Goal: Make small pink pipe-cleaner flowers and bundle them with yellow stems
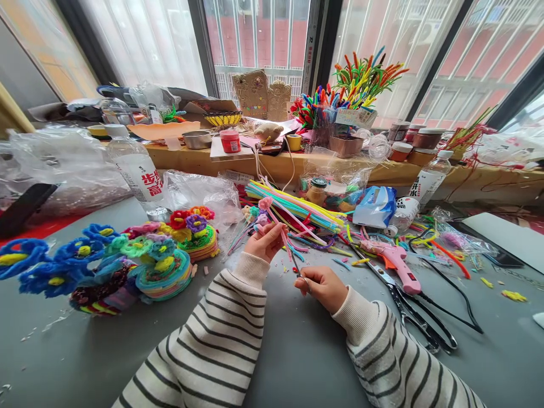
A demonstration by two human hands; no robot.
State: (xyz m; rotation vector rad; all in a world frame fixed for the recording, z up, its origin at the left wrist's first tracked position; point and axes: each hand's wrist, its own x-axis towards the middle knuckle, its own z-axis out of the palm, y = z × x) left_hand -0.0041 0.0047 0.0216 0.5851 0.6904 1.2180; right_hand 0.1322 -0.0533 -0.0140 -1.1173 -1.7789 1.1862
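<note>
- Taking the gap between the hands as centre and the windows as twelve o'clock, the pink flower (266,203) sits at eleven, above the left hand (267,243), its pink stems (285,229) slanting down toward five.
- The left grip is pinched, thumb against fingers, on the stems just below the flower.
- The right hand (325,286), at four o'clock, has its grip closed around a small tool (296,266), perhaps little scissors; whether its tip touches the stems is hard to tell.
- The step looks like trimming or shaping the stems. It probably goes best with the pinch close to the working point, the strands drawn straight, and the fingertips out of the tip's line.
- The fuzzy stems likely bend easily, so a light pull should do.
- Open room lies at six o'clock, on the bare grey surface (297,351) between the sleeves.
- Twelve is crowded by a stem bundle (314,212), nine by blue flowers (83,249).
- At three to four, the glue gun (399,263), its cord (461,294) and large scissors (385,276) limit the right elbow's swing.
</note>
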